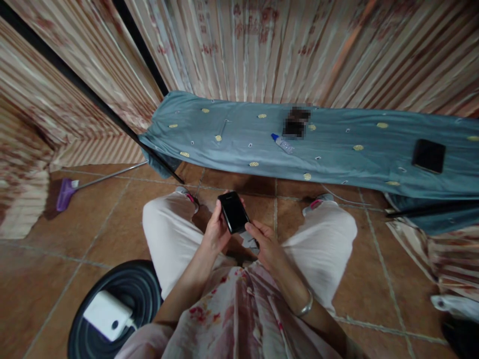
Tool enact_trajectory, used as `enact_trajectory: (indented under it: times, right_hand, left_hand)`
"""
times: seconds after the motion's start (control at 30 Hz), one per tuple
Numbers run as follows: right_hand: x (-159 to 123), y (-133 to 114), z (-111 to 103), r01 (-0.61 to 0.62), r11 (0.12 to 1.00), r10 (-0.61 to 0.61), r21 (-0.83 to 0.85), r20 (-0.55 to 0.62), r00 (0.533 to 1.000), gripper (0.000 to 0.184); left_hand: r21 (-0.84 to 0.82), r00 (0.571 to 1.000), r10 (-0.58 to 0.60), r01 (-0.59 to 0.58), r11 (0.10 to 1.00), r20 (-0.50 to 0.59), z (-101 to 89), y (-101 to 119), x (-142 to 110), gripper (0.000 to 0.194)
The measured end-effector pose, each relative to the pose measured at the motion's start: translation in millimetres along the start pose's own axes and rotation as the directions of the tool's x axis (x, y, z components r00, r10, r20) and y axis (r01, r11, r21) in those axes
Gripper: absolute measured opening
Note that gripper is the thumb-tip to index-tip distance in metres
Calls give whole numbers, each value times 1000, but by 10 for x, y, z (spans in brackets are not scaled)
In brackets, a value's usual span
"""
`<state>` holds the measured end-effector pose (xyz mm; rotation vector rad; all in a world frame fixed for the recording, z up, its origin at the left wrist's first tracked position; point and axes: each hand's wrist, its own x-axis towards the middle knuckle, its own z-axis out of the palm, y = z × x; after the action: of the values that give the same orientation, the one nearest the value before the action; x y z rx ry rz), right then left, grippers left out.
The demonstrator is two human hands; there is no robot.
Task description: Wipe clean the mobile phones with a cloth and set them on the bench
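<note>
A black smartphone (234, 213) is held over my lap, its dark screen turned up toward me and its top tilted to the left. My left hand (217, 230) is closed around its left side, thumb along the edge and fingertips showing past the far side. My right hand (265, 240) is closed at the lower right corner, with the thumb touching the phone there. Under the right fingers shows a small greyish-white piece (247, 240), too unclear to name. A thin dark tip pokes out beside it.
A long blue-green cloth-covered bench (232, 139) stands ahead. On it lie a blue-capped clear bottle (283, 143), a blurred dark object (296, 122) and a black flat case (428, 155). A white power bank (108, 315) rests on a round black stool (147, 279). A purple-headed broom (67, 194) lies left.
</note>
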<state>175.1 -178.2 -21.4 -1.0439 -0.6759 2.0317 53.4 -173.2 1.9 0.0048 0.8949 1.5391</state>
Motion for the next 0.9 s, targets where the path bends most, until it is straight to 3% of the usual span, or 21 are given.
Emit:
enact_trajectory:
  times: [0.17,0.33,0.43,0.53,0.7,0.8,0.9]
  right_hand:
    - [5,29,-190,38,964,-24,-262,58,998,31]
    - [48,-65,-322,244,829,-257,-503,46,965,32]
    - [38,-68,-242,387,668,-413,-635,117,903,36]
    - [0,-36,-133,507,446,-519,-738,248,818,46]
    - [-21,-10,-110,617,140,-543,-774,461,702,48]
    - [-10,-2,-139,648,31,-569,-761,520,638,44]
    - [-16,-5,-151,657,4,-584,-754,532,614,41]
  left_hand:
    - [40,998,42,-40,998,-42,-56,-26,14,34]
    - [67,995,35,-28,997,-95,-70,-50,1,39]
    - [35,991,13,-8,999,-136,-32,-64,5,37]
    - [37,984,28,-21,999,-179,-4,-82,15,36]
    - [46,985,63,-56,997,-163,-55,-106,32,34]
    - [39,982,52,-45,998,-182,-114,-118,52,36]
    - [68,979,33,-20,997,-200,-145,-120,60,38]
